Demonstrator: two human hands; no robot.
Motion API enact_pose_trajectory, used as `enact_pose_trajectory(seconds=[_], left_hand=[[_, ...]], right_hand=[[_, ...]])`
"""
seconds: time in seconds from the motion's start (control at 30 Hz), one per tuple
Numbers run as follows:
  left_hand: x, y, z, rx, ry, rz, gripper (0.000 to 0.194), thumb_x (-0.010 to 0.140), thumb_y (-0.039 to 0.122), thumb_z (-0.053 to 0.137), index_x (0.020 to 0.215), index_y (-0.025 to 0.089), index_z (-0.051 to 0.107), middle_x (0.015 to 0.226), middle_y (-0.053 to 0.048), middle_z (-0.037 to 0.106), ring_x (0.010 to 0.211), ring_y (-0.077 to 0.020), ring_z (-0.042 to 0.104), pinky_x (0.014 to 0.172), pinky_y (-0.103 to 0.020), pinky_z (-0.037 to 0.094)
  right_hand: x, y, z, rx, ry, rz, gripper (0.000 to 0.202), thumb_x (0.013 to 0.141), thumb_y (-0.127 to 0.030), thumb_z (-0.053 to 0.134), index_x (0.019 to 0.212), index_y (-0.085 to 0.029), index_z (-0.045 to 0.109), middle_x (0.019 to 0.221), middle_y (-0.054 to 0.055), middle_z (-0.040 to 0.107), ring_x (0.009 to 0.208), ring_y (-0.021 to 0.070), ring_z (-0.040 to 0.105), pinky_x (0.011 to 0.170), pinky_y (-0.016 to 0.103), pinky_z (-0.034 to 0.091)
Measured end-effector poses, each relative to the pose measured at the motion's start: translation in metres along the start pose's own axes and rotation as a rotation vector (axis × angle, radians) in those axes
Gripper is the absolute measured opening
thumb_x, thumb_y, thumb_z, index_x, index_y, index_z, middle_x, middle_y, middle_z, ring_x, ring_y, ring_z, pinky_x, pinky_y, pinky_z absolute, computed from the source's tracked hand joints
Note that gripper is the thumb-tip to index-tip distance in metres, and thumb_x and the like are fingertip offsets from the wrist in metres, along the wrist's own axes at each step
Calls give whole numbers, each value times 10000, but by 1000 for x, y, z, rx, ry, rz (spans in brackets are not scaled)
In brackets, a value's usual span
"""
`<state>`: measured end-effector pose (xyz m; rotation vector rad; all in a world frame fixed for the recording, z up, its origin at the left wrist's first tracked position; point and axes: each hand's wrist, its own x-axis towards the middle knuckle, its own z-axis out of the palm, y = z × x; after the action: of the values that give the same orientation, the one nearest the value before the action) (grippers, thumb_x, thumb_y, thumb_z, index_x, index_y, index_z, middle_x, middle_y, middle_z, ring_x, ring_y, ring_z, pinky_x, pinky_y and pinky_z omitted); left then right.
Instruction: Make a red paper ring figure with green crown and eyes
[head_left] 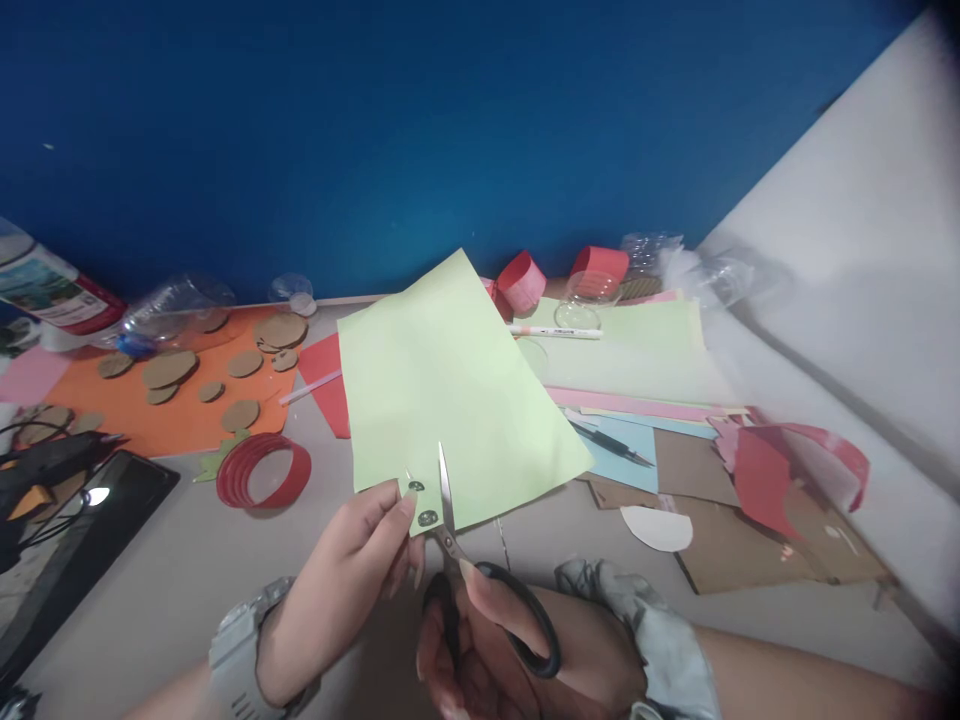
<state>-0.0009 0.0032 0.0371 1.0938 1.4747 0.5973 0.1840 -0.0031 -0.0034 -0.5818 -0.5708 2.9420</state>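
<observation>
My left hand (367, 550) pinches the lower left corner of a pale green paper sheet (450, 385). Two small dark drawn ovals (427, 518) are on that corner, beside my thumb. In my right hand (495, 640) is a pair of scissors (448, 535) with black handles. Its blades are spread at the sheet's lower edge, one in front of the paper and the other mostly hidden behind it. A red paper ring (264, 470) stands to the left of my left hand.
Cardboard discs (171, 368) lie on orange paper (217, 420) at the left, near a black tablet-like object (97, 540). At the right are a craft knife (611, 440), a white half-round piece (658, 527) and cardboard (757, 560). Behind rises a blue wall (420, 140).
</observation>
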Motion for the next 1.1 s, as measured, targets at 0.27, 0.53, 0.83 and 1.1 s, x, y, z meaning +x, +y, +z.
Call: enact_pose_trajectory(seconds=[0.27,0.53,0.83,1.1], left_hand=[[1,0,0,-32,-9,-9,465,963,546,393,649,204,388,529,65,397,488,-97,354,484,-210,298],[1,3,0,1,7,-18,471,950,554,392,633,205,385,511,63,407,479,-98,368,480,-211,303],[1,-2,-1,15,-3,3,477,971,539,380,633,202,395,503,61,431,472,-96,382,481,-213,302],[1,-2,-1,32,15,18,480,979,523,383,623,202,403,492,58,452,461,-95,405,480,-214,312]], right_hand=[[6,-2,3,56,10,48,771,516,-890,643,788,-169,620,636,1,565,463,89,442,392,192,293],[2,0,5,58,72,16,732,541,-877,645,788,-189,602,591,-11,560,385,71,396,355,193,244],[-2,-6,9,57,-26,-7,612,703,-788,634,818,-190,575,652,-27,557,309,29,300,257,191,150],[-6,-8,13,43,7,-33,574,766,-761,597,829,-192,555,635,-36,530,300,13,226,246,181,108]])
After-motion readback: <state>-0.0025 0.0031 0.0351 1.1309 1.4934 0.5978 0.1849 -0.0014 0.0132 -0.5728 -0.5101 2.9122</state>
